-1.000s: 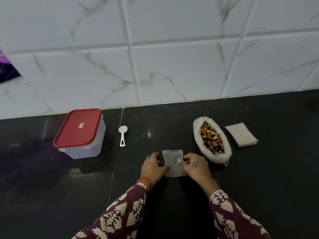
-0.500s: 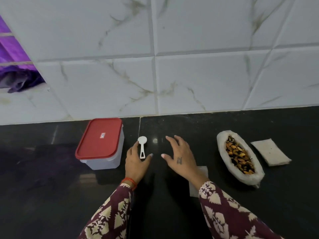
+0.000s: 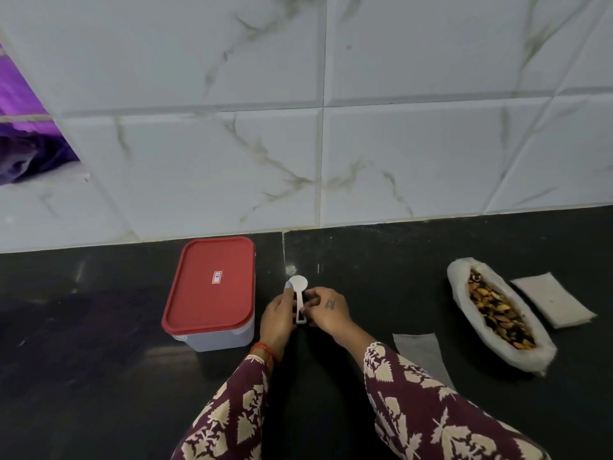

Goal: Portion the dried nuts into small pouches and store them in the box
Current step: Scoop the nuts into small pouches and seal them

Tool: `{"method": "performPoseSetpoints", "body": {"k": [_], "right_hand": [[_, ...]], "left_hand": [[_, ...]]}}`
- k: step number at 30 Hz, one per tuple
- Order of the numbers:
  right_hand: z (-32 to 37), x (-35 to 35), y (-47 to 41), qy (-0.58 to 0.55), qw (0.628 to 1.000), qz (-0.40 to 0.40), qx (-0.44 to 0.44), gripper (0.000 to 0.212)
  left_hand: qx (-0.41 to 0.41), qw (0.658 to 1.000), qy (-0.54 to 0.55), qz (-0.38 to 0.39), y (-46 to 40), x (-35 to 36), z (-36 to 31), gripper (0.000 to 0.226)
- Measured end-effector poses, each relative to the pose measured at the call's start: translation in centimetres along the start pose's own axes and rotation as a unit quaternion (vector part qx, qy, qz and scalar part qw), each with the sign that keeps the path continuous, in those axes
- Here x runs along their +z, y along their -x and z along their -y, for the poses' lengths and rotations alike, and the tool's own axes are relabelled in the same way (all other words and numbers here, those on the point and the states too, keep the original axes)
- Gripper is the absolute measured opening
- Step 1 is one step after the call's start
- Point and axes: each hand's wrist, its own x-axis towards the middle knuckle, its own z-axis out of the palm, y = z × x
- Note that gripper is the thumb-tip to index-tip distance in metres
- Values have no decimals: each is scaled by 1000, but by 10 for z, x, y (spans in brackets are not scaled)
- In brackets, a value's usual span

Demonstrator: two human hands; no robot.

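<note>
Both hands close on the white measuring scoop, ready for the first portion.

The step in hand looks like taking up the scoop (image 3: 299,302): the left hand (image 3: 278,318) curls against its left side with one fingertip by the bowl, and the right hand (image 3: 326,312) pinches the handle from the right, so the scoop lies between the two sets of fingers. It may yet touch the dark surface (image 3: 99,376); I cannot tell. Next it likely has to travel right to the open bag of dried nuts (image 3: 497,308), well to the right of the fingers. The empty pouch (image 3: 421,351) lies just right of the right wrist, the pouch stack (image 3: 554,300) beyond the bag, and the red-lidded box (image 3: 210,290), closed, just left of the left fingers.
</note>
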Motion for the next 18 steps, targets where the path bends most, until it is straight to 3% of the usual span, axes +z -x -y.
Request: {"method": "performPoseSetpoints", "body": {"k": [10,18], "right_hand": [[-1,-36,45,-93,996,11,0,32],[-21,-112,97,-68,996,8,-52,33]], "left_hand": [[13,996,61,60,36,4,-16,58],[60,988,73,125,89,56,-35,56]]}}
